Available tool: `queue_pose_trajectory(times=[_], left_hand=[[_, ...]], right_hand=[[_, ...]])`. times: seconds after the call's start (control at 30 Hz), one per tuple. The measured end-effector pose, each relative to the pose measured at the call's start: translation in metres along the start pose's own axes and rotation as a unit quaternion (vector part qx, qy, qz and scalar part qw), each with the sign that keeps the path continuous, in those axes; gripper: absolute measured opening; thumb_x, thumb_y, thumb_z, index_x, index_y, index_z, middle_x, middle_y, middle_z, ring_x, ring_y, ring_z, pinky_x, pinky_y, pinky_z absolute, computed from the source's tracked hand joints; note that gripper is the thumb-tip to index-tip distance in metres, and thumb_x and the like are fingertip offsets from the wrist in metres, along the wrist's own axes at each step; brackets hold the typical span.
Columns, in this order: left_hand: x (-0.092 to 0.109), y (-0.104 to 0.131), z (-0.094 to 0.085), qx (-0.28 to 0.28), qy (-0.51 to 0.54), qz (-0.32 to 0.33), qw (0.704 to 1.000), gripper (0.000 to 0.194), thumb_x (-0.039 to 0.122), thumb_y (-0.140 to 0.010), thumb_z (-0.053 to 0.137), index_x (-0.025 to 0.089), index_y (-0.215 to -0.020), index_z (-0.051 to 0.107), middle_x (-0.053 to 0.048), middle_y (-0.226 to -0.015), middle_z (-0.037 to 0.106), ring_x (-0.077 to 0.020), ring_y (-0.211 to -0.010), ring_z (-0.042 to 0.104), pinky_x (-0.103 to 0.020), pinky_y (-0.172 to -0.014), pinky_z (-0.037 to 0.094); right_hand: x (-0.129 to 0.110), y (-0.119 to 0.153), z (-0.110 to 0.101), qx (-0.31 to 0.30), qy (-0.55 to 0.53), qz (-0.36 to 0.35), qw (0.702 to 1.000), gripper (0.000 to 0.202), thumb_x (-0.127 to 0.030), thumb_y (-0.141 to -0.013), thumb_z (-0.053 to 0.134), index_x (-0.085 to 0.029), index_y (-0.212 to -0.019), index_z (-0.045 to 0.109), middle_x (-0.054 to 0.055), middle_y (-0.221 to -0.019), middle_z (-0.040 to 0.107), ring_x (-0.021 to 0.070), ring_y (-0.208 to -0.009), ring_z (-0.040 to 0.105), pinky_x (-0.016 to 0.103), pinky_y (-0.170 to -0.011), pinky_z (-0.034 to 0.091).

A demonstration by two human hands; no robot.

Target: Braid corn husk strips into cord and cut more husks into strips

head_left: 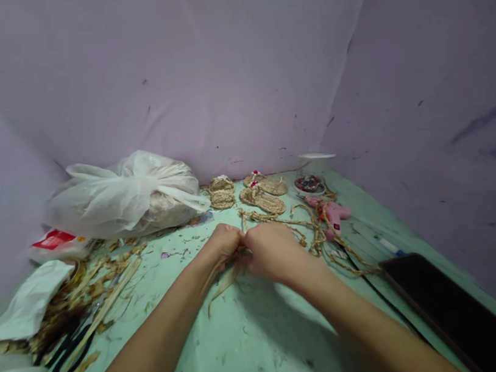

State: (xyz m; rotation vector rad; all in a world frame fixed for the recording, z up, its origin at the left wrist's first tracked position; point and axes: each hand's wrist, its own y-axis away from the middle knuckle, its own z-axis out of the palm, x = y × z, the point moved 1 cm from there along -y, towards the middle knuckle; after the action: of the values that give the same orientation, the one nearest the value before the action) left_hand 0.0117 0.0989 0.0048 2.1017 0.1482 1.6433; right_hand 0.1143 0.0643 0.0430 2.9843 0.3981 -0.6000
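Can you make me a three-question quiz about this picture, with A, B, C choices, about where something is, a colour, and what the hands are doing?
1. Where is the glue gun?
A. beside the straw rope
B. inside the plastic bag
C. on the dark tablet

2. What colour is the glue gun?
A. blue
B. pink
C. yellow

3. How are the left hand and right hand?
A. wide apart
B. close together, pinching straw strands
C. flat on the table

Answers: 1 A, it lies by the braided straw rope. 2 B, its body is pink. 3 B, both fists meet over the strands.
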Motion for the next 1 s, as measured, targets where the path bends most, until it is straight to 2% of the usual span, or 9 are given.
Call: queue_pose_trajectory(times=[0.07, 0.13, 0.23, 0.3, 0.33, 0.5, 0.7, 0.83, 1.0], left_hand=[[0.001, 0.0, -0.002, -0.016, 0.002, 0.009, 1.0, 0.009, 0.01, -0.054, 0.046, 0.014, -0.048, 0.043, 0.007, -0.032, 0.031, -0.002, -0.028, 0.019, -0.018, -0.034, 0.01], [0.003, 0.0, -0.003, -0.032, 0.004, 0.017, 0.999, 0.007, 0.012, -0.056, 0.048, 0.014, -0.05, 0.045, 0.007, -0.033, 0.032, -0.0017, -0.028, 0.02, -0.018, -0.034, 0.01], [0.003, 0.001, -0.003, -0.044, 0.005, 0.026, 0.999, 0.01, 0.011, -0.056, 0.046, 0.014, -0.047, 0.041, 0.007, -0.033, 0.031, -0.0014, -0.028, 0.019, -0.018, -0.034, 0.009], [0.003, 0.001, -0.002, -0.036, 0.001, 0.029, 0.999, 0.014, 0.01, -0.057, 0.045, 0.015, -0.046, 0.038, 0.007, -0.033, 0.029, -0.0012, -0.028, 0.018, -0.018, -0.034, 0.009], [0.003, 0.001, -0.001, -0.033, -0.003, 0.029, 0.999, 0.015, 0.01, -0.057, 0.045, 0.015, -0.045, 0.038, 0.007, -0.033, 0.029, -0.0012, -0.027, 0.018, -0.018, -0.034, 0.009], [0.002, -0.001, -0.001, -0.04, -0.026, 0.032, 0.998, 0.017, 0.012, -0.059, 0.046, 0.015, -0.044, 0.039, 0.006, -0.033, 0.032, -0.0022, -0.026, 0.02, -0.019, -0.032, 0.01], [0.004, -0.002, -0.009, -0.139, 0.001, -0.033, 0.99, 0.01, 0.009, -0.058, 0.044, 0.01, -0.053, 0.053, 0.001, -0.041, 0.046, -0.0057, -0.03, 0.037, -0.018, -0.031, 0.023], [0.009, 0.0, -0.007, -0.126, 0.0, -0.089, 0.988, 0.011, 0.004, -0.059, 0.044, 0.009, -0.053, 0.051, -0.002, -0.04, 0.049, -0.0078, -0.033, 0.045, -0.018, -0.034, 0.034], [0.011, 0.001, -0.003, -0.112, 0.047, -0.095, 0.988, 0.011, 0.002, -0.066, 0.043, 0.011, -0.066, 0.048, -0.001, -0.043, 0.053, -0.0084, -0.035, 0.048, -0.017, -0.035, 0.037]], right_hand=[[0.018, -0.006, -0.007, 0.027, -0.09, 0.033, 0.995, 0.013, -0.026, -0.066, 0.058, -0.015, -0.062, 0.062, 0.006, -0.057, 0.059, 0.0157, -0.061, 0.054, 0.023, -0.054, 0.035], [0.034, -0.013, -0.009, 0.054, -0.212, 0.101, 0.97, 0.019, -0.029, -0.071, 0.051, -0.015, -0.061, 0.06, 0.003, -0.054, 0.056, 0.0118, -0.051, 0.049, 0.022, -0.047, 0.032], [0.04, -0.02, 0.001, -0.014, -0.377, 0.189, 0.907, 0.015, -0.023, -0.07, 0.05, -0.015, -0.058, 0.054, 0.003, -0.05, 0.053, 0.01, -0.045, 0.046, 0.021, -0.045, 0.034], [0.033, -0.02, 0.011, -0.07, -0.437, 0.199, 0.875, 0.013, -0.018, -0.069, 0.048, -0.015, -0.056, 0.051, 0.0, -0.047, 0.048, 0.0084, -0.04, 0.042, 0.021, -0.042, 0.032], [0.03, -0.02, 0.015, -0.084, -0.446, 0.195, 0.87, 0.013, -0.016, -0.068, 0.048, -0.016, -0.055, 0.049, -0.001, -0.045, 0.045, 0.0074, -0.038, 0.038, 0.02, -0.039, 0.029], [0.031, -0.021, 0.023, -0.06, -0.392, 0.171, 0.902, 0.015, -0.012, -0.062, 0.048, -0.016, -0.048, 0.045, -0.006, -0.037, 0.032, 0.0048, -0.033, 0.024, 0.02, -0.035, 0.017], [0.044, -0.027, 0.031, -0.008, -0.359, 0.136, 0.923, 0.01, -0.012, -0.059, 0.052, -0.013, -0.05, 0.056, -0.001, -0.044, 0.048, 0.0062, -0.041, 0.036, 0.019, -0.04, 0.026], [0.043, -0.029, 0.033, 0.014, -0.368, 0.166, 0.915, 0.008, -0.01, -0.058, 0.052, -0.013, -0.052, 0.056, -0.001, -0.046, 0.052, 0.007, -0.044, 0.04, 0.018, -0.044, 0.031], [0.046, -0.03, 0.033, 0.018, -0.376, 0.155, 0.913, 0.008, -0.01, -0.058, 0.051, -0.014, -0.052, 0.056, -0.001, -0.049, 0.055, 0.0077, -0.046, 0.043, 0.018, -0.047, 0.034]])
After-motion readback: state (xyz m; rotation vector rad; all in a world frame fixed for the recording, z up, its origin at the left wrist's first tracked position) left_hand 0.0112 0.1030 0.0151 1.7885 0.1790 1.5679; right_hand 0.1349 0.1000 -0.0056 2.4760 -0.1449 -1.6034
